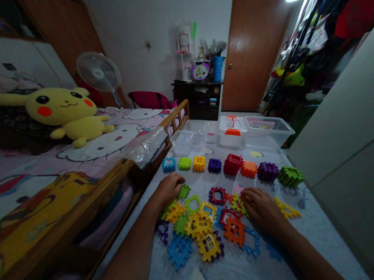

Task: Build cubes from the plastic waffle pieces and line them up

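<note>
My left hand (170, 188) is over the left of the pile, fingers curled, just above a green interlocking plastic tile (184, 192). Whatever its fingers may hold is hidden. At the pile's right side, my right hand (258, 202) has bent fingers, their tips against a lime-green triangular piece (238, 204) and near a pink piece (238, 190); its grip is hidden. Between my arms lie loose notched tiles: a yellow window tile (210, 246), an orange window tile (235, 231), a blue tile (179, 249) and a dark red frame (217, 195). A yellow triangular piece (287, 208) lies beyond my right hand.
Stacks sorted by colour line the table behind the pile, from a blue stack (168, 164) to a green stack (291, 176). Behind them stand clear plastic boxes (266, 134) and a lidded box (232, 137). A wooden bed rail (113, 179) borders the left side.
</note>
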`<state>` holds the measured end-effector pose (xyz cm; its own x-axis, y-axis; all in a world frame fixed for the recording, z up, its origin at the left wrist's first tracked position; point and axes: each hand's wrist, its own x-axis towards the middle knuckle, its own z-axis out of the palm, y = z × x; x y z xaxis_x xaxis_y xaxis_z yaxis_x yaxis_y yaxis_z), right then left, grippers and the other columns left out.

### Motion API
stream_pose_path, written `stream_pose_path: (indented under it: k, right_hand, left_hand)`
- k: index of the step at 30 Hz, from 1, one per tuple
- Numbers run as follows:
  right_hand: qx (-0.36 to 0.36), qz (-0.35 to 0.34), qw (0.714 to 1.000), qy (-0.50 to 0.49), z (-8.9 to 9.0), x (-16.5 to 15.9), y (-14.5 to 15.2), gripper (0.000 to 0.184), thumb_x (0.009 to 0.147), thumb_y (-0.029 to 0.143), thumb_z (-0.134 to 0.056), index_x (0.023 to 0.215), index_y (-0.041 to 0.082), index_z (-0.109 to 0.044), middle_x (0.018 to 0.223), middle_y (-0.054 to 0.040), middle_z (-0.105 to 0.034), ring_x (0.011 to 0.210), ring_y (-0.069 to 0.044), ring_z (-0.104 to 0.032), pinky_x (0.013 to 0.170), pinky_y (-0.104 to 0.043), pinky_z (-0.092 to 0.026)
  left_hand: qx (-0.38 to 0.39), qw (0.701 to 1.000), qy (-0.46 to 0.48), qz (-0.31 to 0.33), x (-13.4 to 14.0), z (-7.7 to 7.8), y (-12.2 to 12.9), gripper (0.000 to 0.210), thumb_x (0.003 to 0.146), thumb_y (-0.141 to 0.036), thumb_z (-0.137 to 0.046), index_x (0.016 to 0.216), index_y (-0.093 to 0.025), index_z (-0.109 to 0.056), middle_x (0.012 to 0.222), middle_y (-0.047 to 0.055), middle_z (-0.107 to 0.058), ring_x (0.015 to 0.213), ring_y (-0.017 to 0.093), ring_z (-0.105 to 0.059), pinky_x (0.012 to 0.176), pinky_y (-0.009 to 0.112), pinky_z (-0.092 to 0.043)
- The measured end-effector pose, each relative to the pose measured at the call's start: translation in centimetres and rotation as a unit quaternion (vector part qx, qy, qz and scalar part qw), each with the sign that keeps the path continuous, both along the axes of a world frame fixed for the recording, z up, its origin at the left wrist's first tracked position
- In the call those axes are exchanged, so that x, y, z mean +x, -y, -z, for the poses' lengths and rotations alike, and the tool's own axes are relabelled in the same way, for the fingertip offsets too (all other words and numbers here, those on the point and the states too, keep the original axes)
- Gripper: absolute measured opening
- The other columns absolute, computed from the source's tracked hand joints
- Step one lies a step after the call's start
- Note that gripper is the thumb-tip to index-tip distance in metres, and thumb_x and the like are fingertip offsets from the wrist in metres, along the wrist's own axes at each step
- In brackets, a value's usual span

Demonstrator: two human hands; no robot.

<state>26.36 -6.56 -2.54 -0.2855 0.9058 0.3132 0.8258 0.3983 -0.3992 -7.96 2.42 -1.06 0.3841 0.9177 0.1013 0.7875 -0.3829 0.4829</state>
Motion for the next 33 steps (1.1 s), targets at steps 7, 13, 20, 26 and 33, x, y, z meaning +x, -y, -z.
stream_pose_path:
  k: [7, 13, 20, 26, 33]
  right_hand:
    - [-0.011, -0.001, 1.0, 0.005, 0.1, 0.0, -0.1, 0.023, 0.091, 0.024, -0.045, 0.1, 0.02, -0.066, 0.106, -0.011, -0.067, 0.098, -0.025, -0.06, 0.088, -0.042, -0.049]
    - [-0.013, 0.005, 1.0, 0.0, -0.1, 0.0, 0.0, 0.023, 0.09, 0.024, -0.046, 0.099, 0.02, -0.067, 0.105, -0.0102, -0.067, 0.098, -0.025, -0.061, 0.088, -0.041, -0.049]
    - [-0.017, 0.002, 1.0, 0.0, -0.2, 0.0, 0.0, 0.023, 0.092, 0.025, -0.045, 0.099, 0.02, -0.066, 0.105, -0.01, -0.067, 0.098, -0.025, -0.06, 0.088, -0.041, -0.049]
    - [-0.019, -0.003, 1.0, 0.007, 0.0, 0.2, -0.1, 0.022, 0.092, 0.026, -0.045, 0.098, 0.02, -0.066, 0.106, -0.0102, -0.066, 0.1, -0.025, -0.06, 0.089, -0.041, -0.048]
    - [-0.021, -0.003, 1.0, 0.005, -0.2, 0.1, 0.0, 0.023, 0.093, 0.025, -0.044, 0.1, 0.019, -0.065, 0.106, -0.0108, -0.066, 0.098, -0.025, -0.06, 0.088, -0.041, -0.049]
  left_hand:
    - [0.034, 0.998, -0.049, -0.024, 0.4, 0.0, -0.2, 0.026, 0.074, -0.008, -0.053, 0.09, -0.017, -0.072, 0.089, 0.009, -0.068, 0.087, 0.023, -0.063, 0.082, 0.032, -0.048]
    - [0.059, 0.996, -0.031, -0.057, 1.0, -0.4, -0.9, 0.035, 0.076, -0.008, -0.051, 0.102, -0.017, -0.072, 0.096, 0.01, -0.071, 0.093, 0.023, -0.064, 0.088, 0.034, -0.048]
    - [0.156, 0.983, 0.056, -0.077, 1.7, -1.5, -0.5, 0.027, 0.082, -0.011, -0.048, 0.097, -0.021, -0.069, 0.096, 0.006, -0.066, 0.096, 0.021, -0.061, 0.091, 0.034, -0.047]
    - [0.106, 0.993, 0.051, -0.026, 1.5, -1.5, 0.7, 0.02, 0.076, -0.007, -0.053, 0.086, -0.02, -0.064, 0.093, 0.005, -0.064, 0.094, 0.021, -0.06, 0.087, 0.033, -0.047]
    - [-0.023, 0.997, 0.039, 0.057, -0.5, -2.0, 1.2, 0.031, 0.062, -0.006, -0.049, 0.085, -0.019, -0.064, 0.092, 0.004, -0.063, 0.089, 0.02, -0.06, 0.083, 0.031, -0.048]
